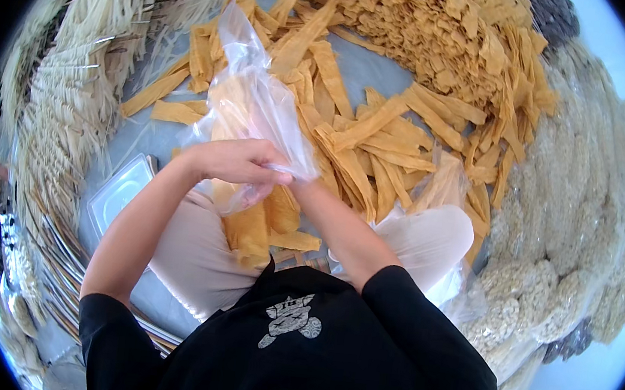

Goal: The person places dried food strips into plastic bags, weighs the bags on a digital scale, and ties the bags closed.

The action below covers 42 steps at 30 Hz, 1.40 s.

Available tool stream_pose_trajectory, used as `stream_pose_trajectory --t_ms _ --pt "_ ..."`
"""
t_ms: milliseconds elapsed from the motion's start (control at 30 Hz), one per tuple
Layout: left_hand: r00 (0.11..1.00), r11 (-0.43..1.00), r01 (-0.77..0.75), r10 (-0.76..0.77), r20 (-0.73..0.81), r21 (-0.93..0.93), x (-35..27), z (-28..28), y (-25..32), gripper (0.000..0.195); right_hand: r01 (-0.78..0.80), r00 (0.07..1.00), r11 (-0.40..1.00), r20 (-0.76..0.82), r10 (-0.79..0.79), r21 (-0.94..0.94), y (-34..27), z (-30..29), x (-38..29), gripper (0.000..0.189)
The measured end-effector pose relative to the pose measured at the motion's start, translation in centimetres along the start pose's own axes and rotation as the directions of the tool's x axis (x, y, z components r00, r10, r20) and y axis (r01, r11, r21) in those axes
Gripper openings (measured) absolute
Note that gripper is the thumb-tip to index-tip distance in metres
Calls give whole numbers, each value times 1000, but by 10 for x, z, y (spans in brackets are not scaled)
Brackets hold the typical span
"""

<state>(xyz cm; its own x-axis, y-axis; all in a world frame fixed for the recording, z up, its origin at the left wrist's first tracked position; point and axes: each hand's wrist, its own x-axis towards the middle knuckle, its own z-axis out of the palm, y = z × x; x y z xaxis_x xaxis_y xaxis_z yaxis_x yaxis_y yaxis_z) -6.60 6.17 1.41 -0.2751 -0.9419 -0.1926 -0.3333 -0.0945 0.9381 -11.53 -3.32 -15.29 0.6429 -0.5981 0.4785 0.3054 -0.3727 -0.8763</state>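
Observation:
My left hand [242, 160] is pinching the open edge of a clear plastic bag [292, 114] at my right wrist. My right hand [263, 125] is inside the bag, blurred by the film, so its fingers cannot be made out. Yellow-orange material shows through the bag; whether it lies inside or behind is unclear. Below the hands, folded yellow strips [252, 234] rest between my legs. Many loose, crinkled yellow strips [351, 142] of a material I cannot tell are scattered beyond my hands, over a grey surface.
A large heap of yellow strips [445, 44] rises at the top right. Pale fibrous bundles [74, 87] are stacked along the left, above thin curved rods [64, 250]. Plastic-wrapped pale bundles [564, 219] line the right. A clear plastic lid or tray [121, 190] lies left of my knee.

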Motion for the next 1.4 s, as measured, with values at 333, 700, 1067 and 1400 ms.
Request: stream_pose_trajectory --t_ms 333,700,1067,1400 --pt "965 895 257 -219 143 -365 -26 -14 5 25 -332 805 941 541 244 71 -52 -1 -4 39" --pt "681 518 30 -637 -362 -855 -46 -54 -60 42 -394 919 815 151 365 425 -14 -93 52 22" --pt "649 519 157 -696 -308 -840 -12 -58 -63 49 -902 416 104 -781 465 -419 184 -191 22 80" --pt "543 448 25 -757 -364 -894 9 -62 -83 48 -374 880 925 -340 333 -63 93 -193 35 78"
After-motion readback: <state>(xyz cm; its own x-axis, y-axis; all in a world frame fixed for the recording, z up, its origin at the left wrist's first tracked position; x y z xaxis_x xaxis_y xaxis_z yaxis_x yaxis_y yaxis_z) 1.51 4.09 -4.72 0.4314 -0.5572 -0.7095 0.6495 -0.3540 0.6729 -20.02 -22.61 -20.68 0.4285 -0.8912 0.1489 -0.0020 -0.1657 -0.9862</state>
